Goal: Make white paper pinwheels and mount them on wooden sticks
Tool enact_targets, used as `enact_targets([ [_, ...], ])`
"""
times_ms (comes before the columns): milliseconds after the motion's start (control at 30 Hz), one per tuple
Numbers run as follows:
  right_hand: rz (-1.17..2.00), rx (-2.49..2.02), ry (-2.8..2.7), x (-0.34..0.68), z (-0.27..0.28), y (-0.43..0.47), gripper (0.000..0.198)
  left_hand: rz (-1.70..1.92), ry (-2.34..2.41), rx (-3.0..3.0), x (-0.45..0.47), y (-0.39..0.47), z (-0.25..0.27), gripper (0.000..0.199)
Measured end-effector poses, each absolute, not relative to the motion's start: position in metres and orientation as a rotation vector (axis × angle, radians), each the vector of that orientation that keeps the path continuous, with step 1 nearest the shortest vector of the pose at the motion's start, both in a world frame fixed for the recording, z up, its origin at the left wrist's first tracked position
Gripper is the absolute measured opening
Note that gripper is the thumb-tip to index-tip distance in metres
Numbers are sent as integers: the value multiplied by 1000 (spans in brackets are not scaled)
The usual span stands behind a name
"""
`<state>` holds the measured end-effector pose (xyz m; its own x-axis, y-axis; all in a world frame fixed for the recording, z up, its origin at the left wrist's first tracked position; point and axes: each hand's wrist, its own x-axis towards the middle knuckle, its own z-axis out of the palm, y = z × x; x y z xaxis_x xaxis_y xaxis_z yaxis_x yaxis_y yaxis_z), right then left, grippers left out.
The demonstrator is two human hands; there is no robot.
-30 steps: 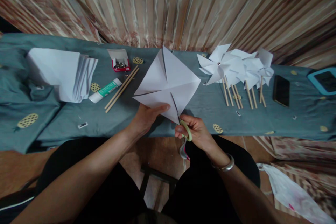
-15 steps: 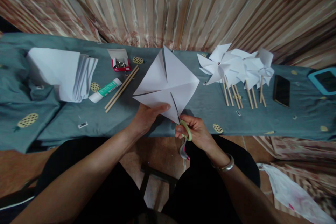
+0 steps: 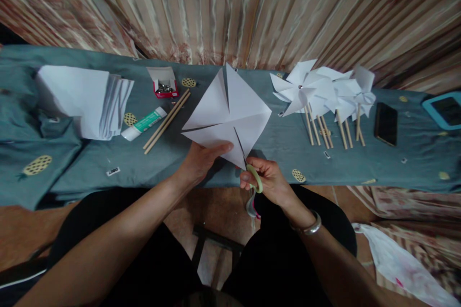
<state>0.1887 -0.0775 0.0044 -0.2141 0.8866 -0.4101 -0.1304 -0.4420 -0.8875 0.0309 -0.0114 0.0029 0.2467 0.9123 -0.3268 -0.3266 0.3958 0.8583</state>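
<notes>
A square sheet of white paper (image 3: 248, 100) is held corner-up over the near side of the table, with slits running from its corners toward the middle. My left hand (image 3: 203, 157) grips its lower left edge, thumb on top and fingers hidden underneath. In my right hand (image 3: 265, 177) is a pair of scissors (image 3: 256, 180) with pale green handles. Their blades lie along the slit at the paper's near corner, and most of the blade length is hard to see.
Left lie folded white papers (image 3: 75, 96), a glue stick (image 3: 144, 123), wooden sticks (image 3: 166, 122) and a red box of metal pins (image 3: 165, 87). Right are several paper pinwheels (image 3: 300, 87), a phone (image 3: 386, 123) and a blue-framed device (image 3: 444, 109). A curtain (image 3: 216, 14) hangs behind.
The paper's right corner has shifted very slightly to the left. Both hands keep their hold and have hardly moved.
</notes>
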Motion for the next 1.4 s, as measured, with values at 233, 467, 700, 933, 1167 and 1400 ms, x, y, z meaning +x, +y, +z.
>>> enact_targets([
  [233, 1738, -1286, -989, 189, 3, -79, 37, 959, 974, 752, 29, -11, 6, 30],
  [467, 1734, -1276, -1042, 190, 3, -81, 41, 998, 972, 758, 29, -10, 3, 39],
  [700, 1749, -1279, -1092, 192, 5, -82, 46, 987, 978, 743, 29, -9, 4, 26],
  [933, 1842, -1282, -1083, 196, 5, -84, 54, 1150, 959, 697, 21, 5, 12, 44],
  [1167, 1863, -1333, -1135, 216, 10, -85, 48, 1194, 947, 671, 7, 13, 18, 51],
  [1400, 1524, -1423, -1161, 238, 19, -79, 47, 1108, 970, 708, 3, 10, 15, 56],
])
